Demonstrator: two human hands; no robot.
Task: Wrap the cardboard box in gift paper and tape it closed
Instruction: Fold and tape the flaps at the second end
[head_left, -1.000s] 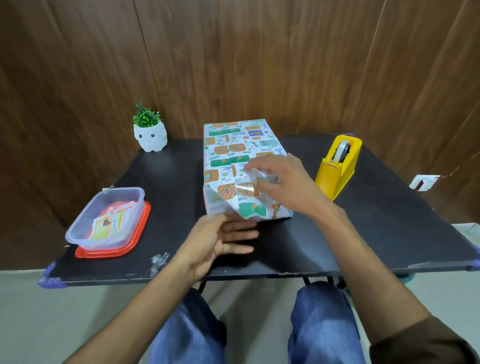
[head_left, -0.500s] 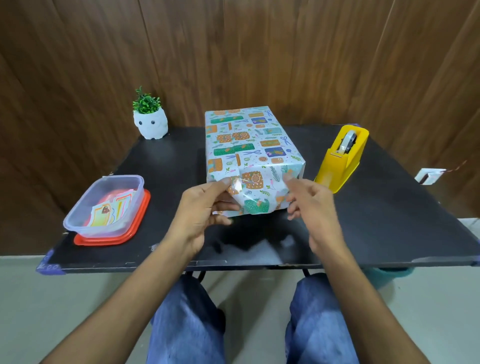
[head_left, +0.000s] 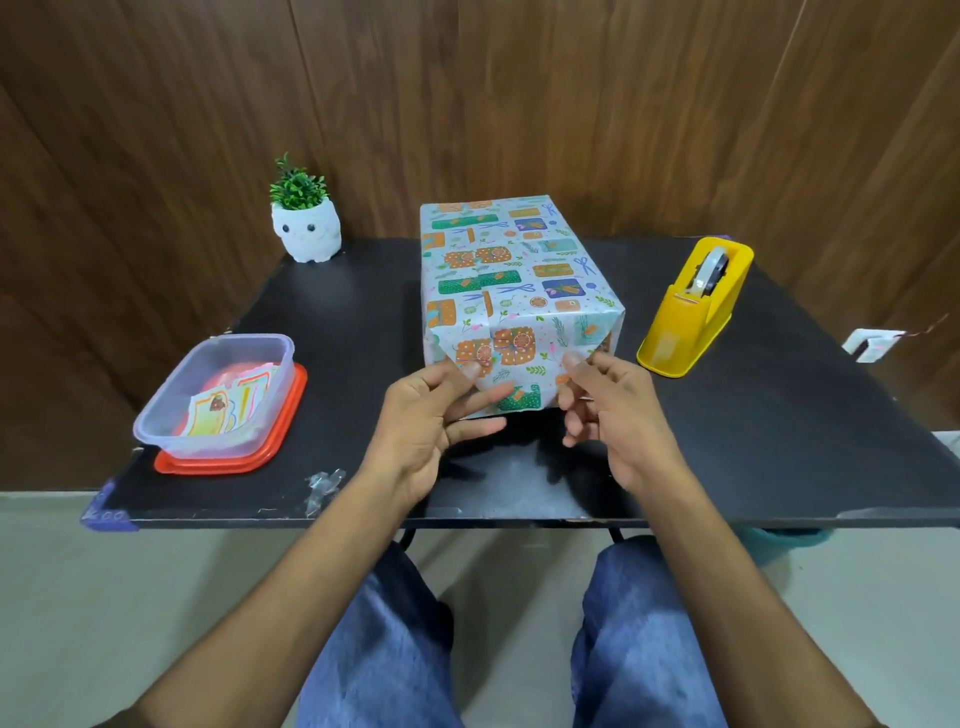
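ok so the box (head_left: 519, 291) is fully covered in gift paper now and sits mid table (head_left: 779, 441), long side running away from the person, near end face turned toward them w/ the folded flaps down on it. Both hands are at that near face. Left hand (head_left: 421, 421) has its thumb tip pressed flat on the paper on the left side of the face; the other fingers are loosely stretched out below it and not wrapped round anything. Right hand (head_left: 608, 410) is doing the same on the right side, thumb tip on the paper and the rest of the fingers loosely bent under, nothing gripped afaict. Compared w/ 1 s ago: back then the right hand was up over the box top w/ a clear tape strip and the left lay flat on the table at the near end. Half a sec ago both had come to the near face w/ the strip stretched between them. Now the thumbs sit farther apart. I can't make out the tape itself, too clear to see. Box looks to be in the same spot. Yellow tape dispenser (head_left: 696, 306) is to the right of the box, clear tub (head_left: 218, 395) of stickers on a red lid (head_left: 291, 431) at left, owl plant pot (head_left: 306, 228) at back left, and a crumpled tape scrap (head_left: 324, 486) near the front edge, all unmoved.
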